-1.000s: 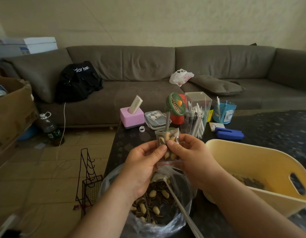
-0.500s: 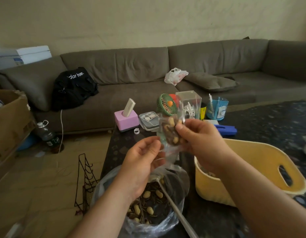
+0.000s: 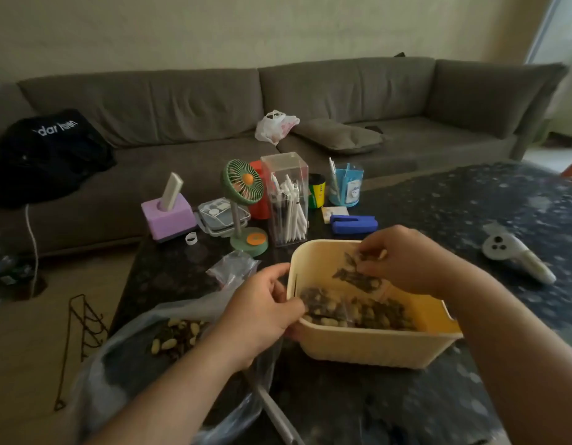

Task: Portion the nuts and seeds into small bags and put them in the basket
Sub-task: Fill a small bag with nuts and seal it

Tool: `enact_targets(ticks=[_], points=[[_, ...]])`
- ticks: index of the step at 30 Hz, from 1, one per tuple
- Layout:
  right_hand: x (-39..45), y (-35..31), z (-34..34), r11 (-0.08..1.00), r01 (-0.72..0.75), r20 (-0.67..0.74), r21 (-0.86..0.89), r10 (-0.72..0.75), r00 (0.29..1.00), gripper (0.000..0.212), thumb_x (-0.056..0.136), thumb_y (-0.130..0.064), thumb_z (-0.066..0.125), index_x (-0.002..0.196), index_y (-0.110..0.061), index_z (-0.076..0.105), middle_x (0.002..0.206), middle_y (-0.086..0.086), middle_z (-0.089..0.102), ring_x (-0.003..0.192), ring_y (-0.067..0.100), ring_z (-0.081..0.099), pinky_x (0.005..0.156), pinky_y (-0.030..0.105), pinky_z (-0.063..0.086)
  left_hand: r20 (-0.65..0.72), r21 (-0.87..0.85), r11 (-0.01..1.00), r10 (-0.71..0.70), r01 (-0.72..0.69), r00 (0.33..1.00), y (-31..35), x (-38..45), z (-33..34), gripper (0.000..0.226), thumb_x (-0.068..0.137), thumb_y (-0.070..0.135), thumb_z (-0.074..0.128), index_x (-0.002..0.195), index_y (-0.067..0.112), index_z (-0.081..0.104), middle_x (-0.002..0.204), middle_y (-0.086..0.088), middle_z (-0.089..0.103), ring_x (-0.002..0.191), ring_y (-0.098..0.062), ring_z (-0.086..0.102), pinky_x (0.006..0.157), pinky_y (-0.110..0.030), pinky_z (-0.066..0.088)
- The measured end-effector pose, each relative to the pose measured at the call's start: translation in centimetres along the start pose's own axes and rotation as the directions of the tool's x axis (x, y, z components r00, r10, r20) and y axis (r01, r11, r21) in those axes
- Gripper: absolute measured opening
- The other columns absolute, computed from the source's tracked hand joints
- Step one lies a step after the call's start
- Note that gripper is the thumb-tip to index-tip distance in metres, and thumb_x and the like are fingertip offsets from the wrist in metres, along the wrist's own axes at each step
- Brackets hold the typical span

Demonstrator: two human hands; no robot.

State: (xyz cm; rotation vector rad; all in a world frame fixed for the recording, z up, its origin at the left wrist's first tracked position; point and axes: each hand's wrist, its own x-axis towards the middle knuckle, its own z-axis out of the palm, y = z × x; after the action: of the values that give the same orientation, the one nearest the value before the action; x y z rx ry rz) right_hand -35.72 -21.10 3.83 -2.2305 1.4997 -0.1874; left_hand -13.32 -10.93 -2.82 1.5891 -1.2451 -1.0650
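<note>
A yellow plastic basket (image 3: 368,348) stands on the dark table and holds several small filled bags of nuts and seeds (image 3: 352,311). My right hand (image 3: 410,261) is over the basket's far side and pinches a small clear bag of nuts and seeds (image 3: 355,274), which hangs down inside. My left hand (image 3: 262,316) grips the basket's left rim. To the left, a large open plastic bag of nuts and seeds (image 3: 172,340) sits at the table's near corner. A metal spoon handle (image 3: 278,419) pokes out from it.
Empty small bags (image 3: 233,268) lie behind my left hand. Behind the basket are a green desk fan (image 3: 246,200), a clear pen box (image 3: 286,200), a purple tissue box (image 3: 169,216) and a blue stapler (image 3: 353,223). A white controller (image 3: 516,256) lies at the right.
My right hand carried the filled small bag right and down into the basket. My left hand let go of that bag and took the basket's left rim. The view swung right.
</note>
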Motion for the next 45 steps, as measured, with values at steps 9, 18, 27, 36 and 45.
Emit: enact_targets(ticks=[9,18,27,36,45], points=[[-1.0,1.1,0.7,0.936,0.062,0.364,-0.346,0.073,0.929,0.024,0.102,-0.034,0.063,0.126,-0.037,0.068,0.101,-0.015,0.066,0.088,0.004,0.060,0.069,0.019,0.040,-0.135,0.086,0.978,0.199,-0.188,0.971,-2.4,-3.0,0.6,0.071,0.085,0.005,0.080,0.138,0.047,0.055,0.069,0.006,0.060,0.062,-0.008,0.062,0.065,-0.018,0.055],[-1.5,1.9,4.0,0.940,-0.005,0.418,-0.341,0.157,0.895,0.033,0.094,-0.037,0.073,0.127,-0.033,0.066,0.113,-0.011,0.065,0.098,0.010,0.061,0.086,0.029,0.049,-0.148,0.056,0.974,0.228,-0.222,0.963,-2.9,-3.1,0.8,0.070,0.085,0.006,0.079,0.143,0.039,0.058,0.070,0.006,0.058,0.063,-0.010,0.062,0.065,-0.023,0.059],[-2.9,2.4,4.4,0.949,0.063,0.377,-0.309,0.061,0.924,0.024,0.085,-0.029,0.080,0.097,-0.041,0.063,0.104,-0.014,0.062,0.093,0.009,0.060,0.077,0.025,0.052,-0.117,0.014,0.977,0.213,-0.213,0.970,-2.9,-2.8,1.0,0.072,0.087,0.001,0.077,0.148,0.033,0.057,0.068,0.006,0.055,0.061,-0.012,0.063,0.062,-0.030,0.063],[-3.6,-0.6,1.7,0.963,0.085,0.195,-0.256,-0.034,0.980,0.017,0.096,-0.042,0.070,0.108,-0.050,0.061,0.101,-0.020,0.061,0.089,-0.001,0.058,0.073,0.017,0.043,-0.152,0.359,0.895,0.335,-0.264,0.930,-1.0,-1.2,-4.1,0.034,0.100,0.063,0.049,0.121,0.046,0.069,0.109,0.015,0.068,0.103,-0.002,0.065,0.089,-0.024,0.053],[-4.5,-9.0,4.7,0.903,0.426,-0.315,-0.056,-0.421,0.851,0.011,0.095,-0.036,0.063,0.103,-0.041,0.069,0.093,-0.025,0.059,0.087,-0.003,0.059,0.070,0.015,0.051,-0.340,0.584,0.727,-0.186,0.362,0.922,-9.3,4.3,-15.6,0.055,0.093,0.021,0.070,0.146,0.033,0.061,0.145,-0.006,0.065,0.128,-0.028,0.062,0.107,-0.038,0.051]])
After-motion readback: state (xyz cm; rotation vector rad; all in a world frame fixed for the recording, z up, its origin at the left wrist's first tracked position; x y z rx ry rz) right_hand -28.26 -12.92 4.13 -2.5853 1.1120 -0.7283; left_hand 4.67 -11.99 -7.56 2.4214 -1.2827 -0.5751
